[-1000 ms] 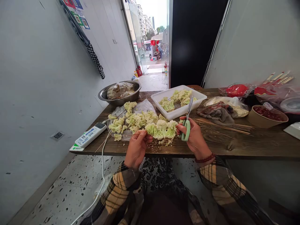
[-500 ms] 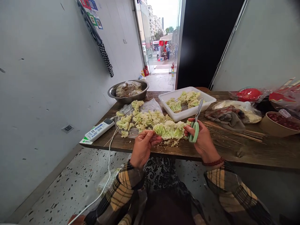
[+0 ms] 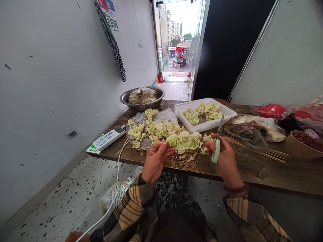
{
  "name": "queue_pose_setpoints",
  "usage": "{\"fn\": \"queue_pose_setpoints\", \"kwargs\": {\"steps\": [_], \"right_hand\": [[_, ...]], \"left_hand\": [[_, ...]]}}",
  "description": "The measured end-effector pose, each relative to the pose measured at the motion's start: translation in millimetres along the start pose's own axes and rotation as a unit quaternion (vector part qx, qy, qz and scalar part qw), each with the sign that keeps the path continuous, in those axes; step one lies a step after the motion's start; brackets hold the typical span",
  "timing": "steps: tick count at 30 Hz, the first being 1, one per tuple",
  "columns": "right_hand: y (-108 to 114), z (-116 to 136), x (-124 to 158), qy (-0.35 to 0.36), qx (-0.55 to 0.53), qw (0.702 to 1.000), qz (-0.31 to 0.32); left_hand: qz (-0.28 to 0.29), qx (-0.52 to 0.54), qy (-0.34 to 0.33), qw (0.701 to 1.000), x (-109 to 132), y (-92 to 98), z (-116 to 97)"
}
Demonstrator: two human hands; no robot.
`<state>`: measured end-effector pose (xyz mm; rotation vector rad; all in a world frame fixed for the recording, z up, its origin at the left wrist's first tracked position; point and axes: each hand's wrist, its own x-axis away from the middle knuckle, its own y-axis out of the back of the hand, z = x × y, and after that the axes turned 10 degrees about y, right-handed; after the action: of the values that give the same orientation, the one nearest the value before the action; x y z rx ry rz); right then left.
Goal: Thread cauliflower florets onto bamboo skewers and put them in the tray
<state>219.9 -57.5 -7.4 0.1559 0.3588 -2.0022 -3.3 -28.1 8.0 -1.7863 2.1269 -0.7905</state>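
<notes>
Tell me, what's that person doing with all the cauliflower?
A person sits at a wooden table. The left hand pinches one end of a skewer of cauliflower, and the right hand is at its other end while holding green-handled scissors, blades pointing up. Loose florets lie on clear plastic behind, more cauliflower sits in a white tray, and bare skewers lie to the right.

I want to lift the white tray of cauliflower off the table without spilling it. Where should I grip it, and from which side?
Grip the white tray by its raised rim on the two long sides, one hand each, coming from above and outside. It lies flat and shallow, with florets piled inside, so level lifting matters. The scissors in the right hand cross its near right corner, and the cloth lies close on that side.
</notes>
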Motion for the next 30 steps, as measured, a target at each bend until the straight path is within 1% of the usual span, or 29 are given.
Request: {"fn": "queue_pose_setpoints", "kwargs": {"steps": [2,3,4,6,8,9,11,13,18,24,30], "right_hand": [[10.1,5.2,10.7,0.041,0.11,0.992,0.041],[15.4,8.5,16.8,0.062,0.174,0.98,0.076],[20.3,12.0,22.9,0.083,0.236,0.961,0.117],[27.5,18.8,33.8,0.122,0.334,0.913,0.202],[29.9,24.0,41.3,0.159,0.395,0.867,0.257],[29.4,25.8,43.4,0.173,0.415,0.851,0.273],[25.8,28.0,44.4,0.189,0.444,0.827,0.288],[20.8,29.4,42.2,0.192,0.468,0.81,0.295],[11.4,33.5,36.0,0.184,0.515,0.783,0.295],[7.8,35.6,36.5,0.196,0.56,0.748,0.296],[3.3,37.9,39.9,0.167,0.61,0.714,0.3]], "left_hand": [[-0.001,0.001,-0.013,1.0,-2.1,3.4,1.2],[-0.002,0.0,-0.021,1.0,-3.3,5.2,2.1],[-0.003,-0.001,-0.028,1.0,-4.5,7.0,3.4],[-0.007,-0.003,-0.04,0.999,-7.0,10.3,6.6],[-0.009,-0.002,-0.046,0.999,-9.4,13.2,10.4],[-0.009,-0.003,-0.048,0.999,-10.5,14.5,12.2],[-0.007,-0.005,-0.05,0.999,-12.2,16.5,15.0],[-0.009,-0.008,-0.056,0.998,-13.2,17.6,16.5],[-0.019,-0.016,-0.076,0.997,-13.4,17.4,18.6],[-0.032,-0.027,-0.084,0.996,-12.7,18.9,27.1],[-0.057,-0.063,-0.12,0.989,-13.7,23.8,38.7]]}}
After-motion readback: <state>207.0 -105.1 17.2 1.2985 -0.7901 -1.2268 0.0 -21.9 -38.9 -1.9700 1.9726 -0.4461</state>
